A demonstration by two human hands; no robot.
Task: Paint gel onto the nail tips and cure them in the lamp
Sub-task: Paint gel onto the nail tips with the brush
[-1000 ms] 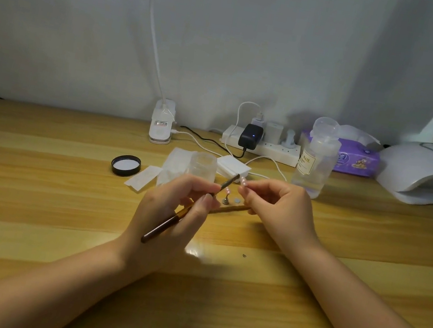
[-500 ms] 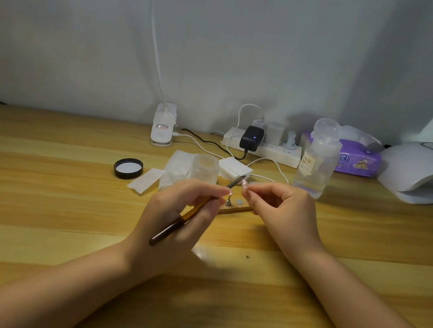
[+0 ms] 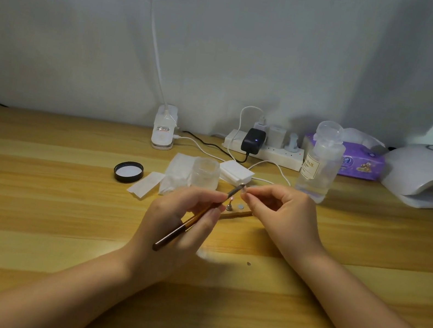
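Observation:
My left hand (image 3: 178,223) grips a thin brown-handled gel brush (image 3: 184,226), its metal ferrule pointing up and right. The bristle end meets a small nail tip (image 3: 243,191) pinched between the thumb and fingers of my right hand (image 3: 284,216). Below the two hands a small metal stand (image 3: 229,207), a round disc (image 3: 240,206) and a wooden stick (image 3: 235,214) lie on the table. A clear open jar (image 3: 206,173) stands just behind my left hand. The white curing lamp (image 3: 432,180) sits at the far right.
A black jar lid (image 3: 128,172) and white wipes (image 3: 175,177) lie left of the jar. A clear liquid bottle (image 3: 320,165), a purple tissue pack (image 3: 360,163), a power strip (image 3: 267,149) with cables and a desk lamp base (image 3: 163,131) line the back of the wooden table (image 3: 31,189).
Both hands have kept close together with only small shifts; the brush tip stays at the nail tip. The view has tilted slightly.

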